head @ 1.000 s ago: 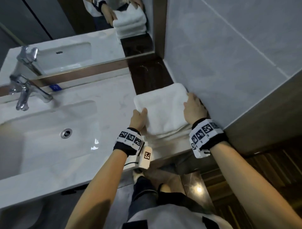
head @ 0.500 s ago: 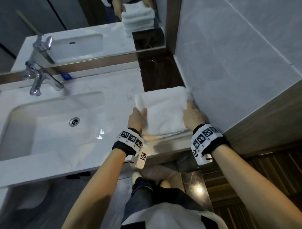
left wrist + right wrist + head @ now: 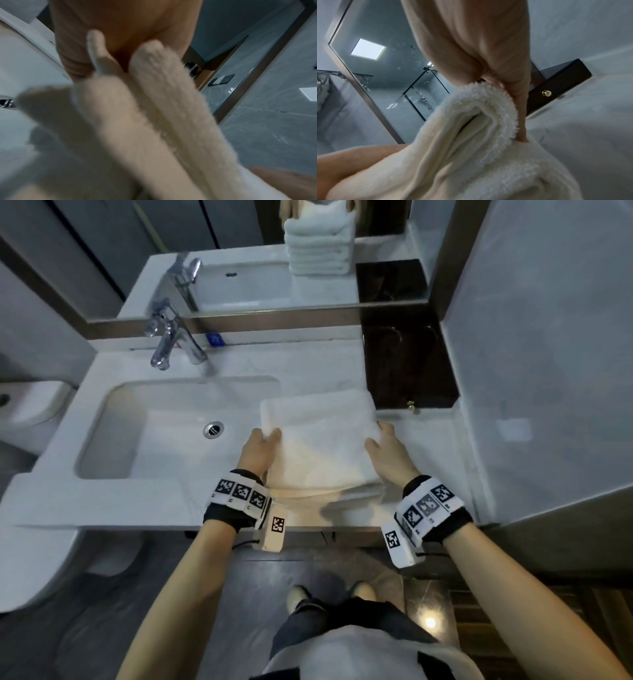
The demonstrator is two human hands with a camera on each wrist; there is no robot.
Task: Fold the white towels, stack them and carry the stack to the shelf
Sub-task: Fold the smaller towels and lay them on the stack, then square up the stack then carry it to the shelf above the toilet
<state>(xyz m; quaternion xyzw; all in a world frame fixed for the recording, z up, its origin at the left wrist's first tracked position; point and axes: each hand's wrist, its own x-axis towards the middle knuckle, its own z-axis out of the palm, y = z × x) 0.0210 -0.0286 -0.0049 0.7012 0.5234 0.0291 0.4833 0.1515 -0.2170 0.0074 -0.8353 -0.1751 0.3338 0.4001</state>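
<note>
Both hands grip the stack of white towels between them. Left hand fingers and right hand fingers curl around its sides above the bench.

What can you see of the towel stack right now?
The towel stack is white fluffy terry, folded into a rough rectangle of several layers; the mirror shows about five or six. It sits at the counter right of the sink, in front of a dark box; whether it rests there or is lifted I cannot tell. The left hand holds its left side and the right hand its right, thumbs on top. The right wrist view shows rounded fold edges, fingers beneath.
</note>
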